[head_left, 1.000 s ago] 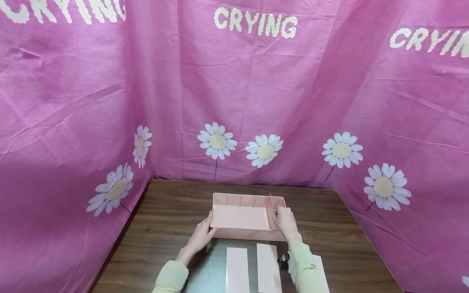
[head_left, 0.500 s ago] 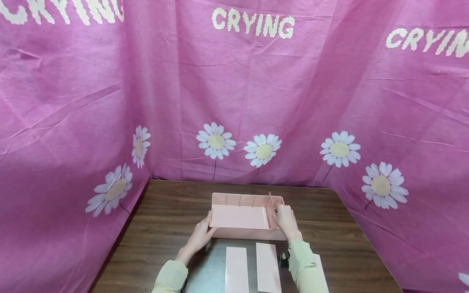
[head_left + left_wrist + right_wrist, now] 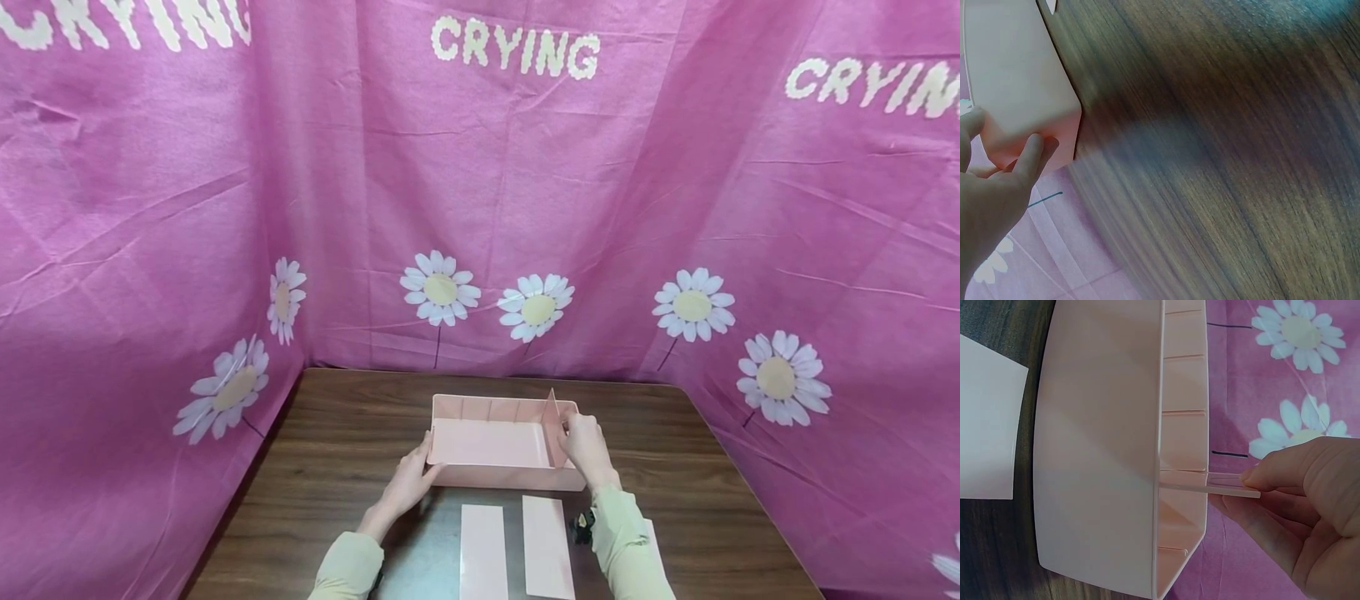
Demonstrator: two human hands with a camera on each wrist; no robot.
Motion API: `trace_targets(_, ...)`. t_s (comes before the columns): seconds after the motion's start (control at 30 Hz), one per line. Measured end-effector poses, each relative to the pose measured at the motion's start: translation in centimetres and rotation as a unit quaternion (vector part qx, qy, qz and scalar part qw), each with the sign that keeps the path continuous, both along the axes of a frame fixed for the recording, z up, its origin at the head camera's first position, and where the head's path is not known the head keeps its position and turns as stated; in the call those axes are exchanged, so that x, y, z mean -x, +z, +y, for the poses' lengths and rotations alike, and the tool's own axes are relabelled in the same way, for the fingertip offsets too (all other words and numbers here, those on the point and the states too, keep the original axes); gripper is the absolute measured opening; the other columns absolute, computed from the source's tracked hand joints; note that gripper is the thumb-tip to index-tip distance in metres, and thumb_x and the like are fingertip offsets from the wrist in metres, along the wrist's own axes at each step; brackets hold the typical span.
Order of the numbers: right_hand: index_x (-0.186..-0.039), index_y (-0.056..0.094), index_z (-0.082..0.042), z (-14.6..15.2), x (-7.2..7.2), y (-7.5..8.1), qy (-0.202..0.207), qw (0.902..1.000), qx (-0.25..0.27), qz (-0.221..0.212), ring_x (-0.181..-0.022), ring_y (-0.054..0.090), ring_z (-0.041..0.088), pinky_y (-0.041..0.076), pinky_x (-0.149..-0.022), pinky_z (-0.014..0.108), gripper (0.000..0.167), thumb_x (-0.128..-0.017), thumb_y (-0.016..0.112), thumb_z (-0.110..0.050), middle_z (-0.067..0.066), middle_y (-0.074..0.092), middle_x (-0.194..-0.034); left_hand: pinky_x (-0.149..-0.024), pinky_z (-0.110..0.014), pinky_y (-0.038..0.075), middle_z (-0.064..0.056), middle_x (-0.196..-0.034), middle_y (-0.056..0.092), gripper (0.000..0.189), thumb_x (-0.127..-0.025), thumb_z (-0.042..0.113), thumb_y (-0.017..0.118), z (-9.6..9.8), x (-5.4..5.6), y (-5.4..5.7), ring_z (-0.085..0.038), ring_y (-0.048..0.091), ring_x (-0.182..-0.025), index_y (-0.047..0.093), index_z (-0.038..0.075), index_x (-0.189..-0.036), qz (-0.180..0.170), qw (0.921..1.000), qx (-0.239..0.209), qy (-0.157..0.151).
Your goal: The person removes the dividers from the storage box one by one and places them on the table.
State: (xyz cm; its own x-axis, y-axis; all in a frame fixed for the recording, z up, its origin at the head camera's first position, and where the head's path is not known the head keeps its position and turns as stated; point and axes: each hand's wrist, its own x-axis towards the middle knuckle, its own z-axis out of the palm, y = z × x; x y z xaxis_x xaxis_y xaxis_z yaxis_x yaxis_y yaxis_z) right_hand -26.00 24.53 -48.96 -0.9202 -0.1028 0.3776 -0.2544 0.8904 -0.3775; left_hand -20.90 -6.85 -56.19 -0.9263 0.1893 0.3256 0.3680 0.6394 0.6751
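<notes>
A pale pink open box (image 3: 495,477) with slotted inner walls stands on the wooden table. My left hand (image 3: 408,483) grips its left end; the left wrist view shows the thumb and fingers spread around the corner of the box (image 3: 1022,69). At the box's right end, my right hand (image 3: 587,446) pinches a thin pink divider (image 3: 553,429). This divider stands crosswise in the box, its far top corner above the rim. In the right wrist view, thumb and fingers hold the divider (image 3: 1235,491) by its protruding edge, while its lower part is hidden behind the box wall.
Two flat pink panels (image 3: 483,550) lie on the table (image 3: 300,500) in front of the box. Another panel (image 3: 652,537) is partly covered by the right sleeve. A pink curtain (image 3: 517,183) printed with daisies surrounds the table's back and sides.
The divider's top edge has risen slightly above the box rim, and my right hand has come up a little with it. My left hand keeps its grip on the box.
</notes>
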Motion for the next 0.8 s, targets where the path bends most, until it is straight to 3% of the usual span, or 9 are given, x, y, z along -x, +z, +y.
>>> trace_targets(0.17, -0.078, 0.065, 0.001, 0.03, -0.04, 0.20, -0.004, 1.0000, 0.002, -0.004, -0.056, 0.056, 0.023, 0.048, -0.051, 0.040, 0.006, -0.076, 0.066, 0.007, 0.010, 0.063, -0.063, -0.101, -0.059, 0.047, -0.038, -0.139, 0.050, 0.065, -0.095, 0.012, 0.065, 0.05, 0.19, 0.12, -0.050, 0.055, -0.124, 0.036, -0.017, -0.144, -0.043, 0.9990, 0.004, 0.007)
trace_targets(0.33, -0.082, 0.067, 0.002, 0.10, -0.18, 0.43, -0.007, 0.9999, 0.006, -0.006, -0.060, 0.062, 0.027, 0.051, -0.054, 0.043, 0.007, -0.077, 0.065, 0.007, 0.018, 0.070, -0.073, -0.101, -0.058, 0.048, -0.037, -0.141, 0.049, 0.064, -0.094, 0.011, 0.065, 0.04, 0.35, 0.14, -0.049, 0.056, -0.124, 0.036, -0.016, -0.144, -0.040, 0.9992, -0.001, 0.004)
trace_targets(0.57, -0.075, 0.063, -0.002, 0.07, -0.05, 0.75, -0.021, 0.9996, 0.007, -0.015, -0.058, 0.055, 0.023, 0.047, -0.052, 0.040, 0.007, -0.077, 0.064, 0.005, 0.013, 0.066, -0.068, -0.102, -0.059, 0.047, -0.037, -0.141, 0.048, 0.065, -0.095, 0.012, 0.065, -0.01, 0.31, 0.20, -0.049, 0.055, -0.125, 0.036, -0.015, -0.145, -0.048, 0.9988, -0.004, 0.008)
trace_targets(0.8, -0.080, 0.067, -0.001, -0.03, -0.11, 1.04, -0.021, 0.9996, 0.010, -0.018, -0.060, 0.060, 0.025, 0.050, -0.055, 0.043, 0.007, -0.077, 0.065, 0.005, 0.015, 0.071, -0.074, -0.099, -0.058, 0.049, -0.038, -0.137, 0.052, 0.064, -0.094, 0.011, 0.066, 0.00, 0.28, 0.29, -0.050, 0.057, -0.122, 0.036, -0.017, -0.144, -0.041, 0.9991, -0.001, 0.010)
